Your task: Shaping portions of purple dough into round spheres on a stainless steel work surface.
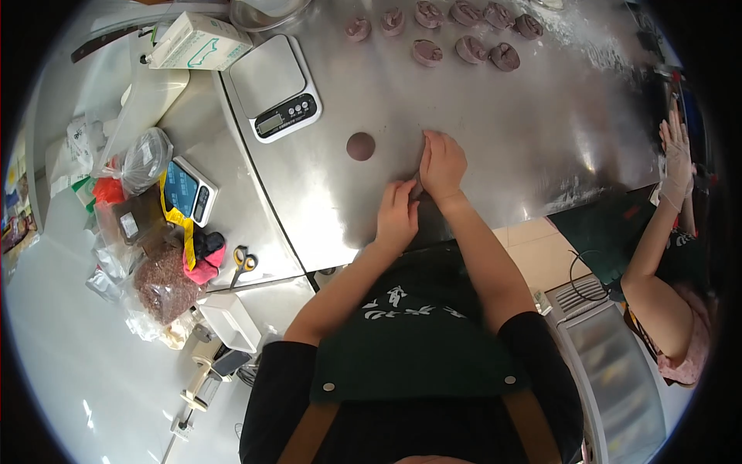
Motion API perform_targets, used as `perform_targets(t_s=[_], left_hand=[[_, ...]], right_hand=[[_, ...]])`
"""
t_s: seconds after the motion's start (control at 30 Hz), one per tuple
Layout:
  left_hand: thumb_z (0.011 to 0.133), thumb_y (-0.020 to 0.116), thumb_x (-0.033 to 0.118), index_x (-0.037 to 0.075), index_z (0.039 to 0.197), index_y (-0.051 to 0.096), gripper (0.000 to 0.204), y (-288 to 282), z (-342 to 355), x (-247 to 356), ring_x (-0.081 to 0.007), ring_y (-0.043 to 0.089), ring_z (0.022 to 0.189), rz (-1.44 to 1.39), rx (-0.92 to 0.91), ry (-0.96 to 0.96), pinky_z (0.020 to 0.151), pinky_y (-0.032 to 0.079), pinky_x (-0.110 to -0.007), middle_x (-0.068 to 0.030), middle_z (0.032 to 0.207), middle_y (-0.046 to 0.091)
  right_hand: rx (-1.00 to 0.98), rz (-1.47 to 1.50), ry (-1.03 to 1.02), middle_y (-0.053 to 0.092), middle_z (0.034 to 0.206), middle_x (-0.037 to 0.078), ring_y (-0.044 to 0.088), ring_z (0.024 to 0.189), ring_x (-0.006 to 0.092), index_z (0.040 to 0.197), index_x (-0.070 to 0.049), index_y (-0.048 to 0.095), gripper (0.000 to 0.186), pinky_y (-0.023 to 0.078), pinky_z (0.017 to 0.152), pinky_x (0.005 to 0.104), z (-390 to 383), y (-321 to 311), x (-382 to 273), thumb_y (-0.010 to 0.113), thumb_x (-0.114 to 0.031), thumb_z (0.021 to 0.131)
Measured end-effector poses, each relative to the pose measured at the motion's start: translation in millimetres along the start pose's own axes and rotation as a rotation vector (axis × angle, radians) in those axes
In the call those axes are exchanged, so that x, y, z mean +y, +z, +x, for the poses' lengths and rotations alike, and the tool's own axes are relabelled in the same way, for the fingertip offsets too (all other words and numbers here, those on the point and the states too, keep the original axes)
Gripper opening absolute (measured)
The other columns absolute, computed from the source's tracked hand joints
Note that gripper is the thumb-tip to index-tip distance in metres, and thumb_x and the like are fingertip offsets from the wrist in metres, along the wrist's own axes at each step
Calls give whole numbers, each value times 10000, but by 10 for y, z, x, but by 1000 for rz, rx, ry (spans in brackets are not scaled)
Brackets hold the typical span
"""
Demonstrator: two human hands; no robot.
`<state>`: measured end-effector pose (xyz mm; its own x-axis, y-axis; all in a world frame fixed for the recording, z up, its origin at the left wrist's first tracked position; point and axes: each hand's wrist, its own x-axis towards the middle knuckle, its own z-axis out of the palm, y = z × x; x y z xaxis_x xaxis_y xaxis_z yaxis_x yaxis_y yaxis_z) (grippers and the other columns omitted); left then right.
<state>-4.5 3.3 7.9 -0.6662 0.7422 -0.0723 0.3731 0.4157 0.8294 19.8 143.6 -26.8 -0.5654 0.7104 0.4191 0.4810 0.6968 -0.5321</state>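
My left hand [397, 215] is near the front edge of the steel table, its fingers curled in. Close beside it, slightly farther up and to the right, my right hand [443, 165] is closed, thumb and fingers together. A small dark purplish bit shows in the gap between the two hands; what it is cannot be made out, and the palms are hidden. Just beyond my left hand lies a flat round disc of purple dough [361, 146]. Several purple dough pieces with folded, wrinkled tops [471, 49] sit in rows at the far side.
A white kitchen scale [280, 89] stands left of the disc, with a carton [202, 42] behind it. Farther left are a smaller scale [189, 191], scissors [244, 261] and bags. White flour [610, 46] dusts the far right. At right, another person's gloved hands [675, 158] are raised together.
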Motion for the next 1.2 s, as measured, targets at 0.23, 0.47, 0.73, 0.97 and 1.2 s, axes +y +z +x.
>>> perform_targets(t_s=[0.23, 0.47, 0.73, 0.97, 1.2], left_hand=[[750, 645, -23, 29, 1015, 646, 271, -72, 59, -267, -306, 598, 813, -40, -13, 202, 682, 502, -373, -125, 933, 590], [777, 656, -9, 8, 1007, 665, 231, 4, 99, -20, -243, 609, 717, -103, 53, 52, 649, 499, -315, -113, 902, 616], [739, 700, 36, 54, 1210, 569, 489, -92, 173, -258, -293, 560, 964, 20, -121, 274, 800, 494, -346, -147, 1175, 502], [683, 733, 45, 55, 1202, 581, 541, -37, 298, -153, -286, 562, 976, 15, -180, 247, 814, 498, -352, -153, 1236, 487], [718, 672, -16, 39, 1187, 593, 479, 6, 305, -142, -272, 584, 925, -102, -136, 95, 768, 508, -337, -142, 1219, 498]], right_hand=[[-146, 310, 398, 595, 809, 128, 585, 769, 304, 928, -74, 606, 91, 457, 654, 406, -29, -46, -22, 560, -112, 859], [-82, 250, 307, 589, 809, 110, 562, 743, 314, 890, -57, 595, 69, 434, 656, 411, -147, -100, -144, 557, -107, 862], [-82, 106, 79, 615, 844, 83, 570, 799, 306, 938, -63, 602, 105, 440, 713, 412, -72, -57, 41, 572, -97, 843], [41, 289, 166, 606, 992, 146, 561, 887, 335, 1029, -38, 590, 182, 425, 781, 426, -310, -320, -56, 544, -114, 870], [40, 182, 171, 601, 915, 135, 568, 827, 334, 1001, -43, 590, 154, 429, 718, 413, -148, -165, 20, 546, -100, 866]])
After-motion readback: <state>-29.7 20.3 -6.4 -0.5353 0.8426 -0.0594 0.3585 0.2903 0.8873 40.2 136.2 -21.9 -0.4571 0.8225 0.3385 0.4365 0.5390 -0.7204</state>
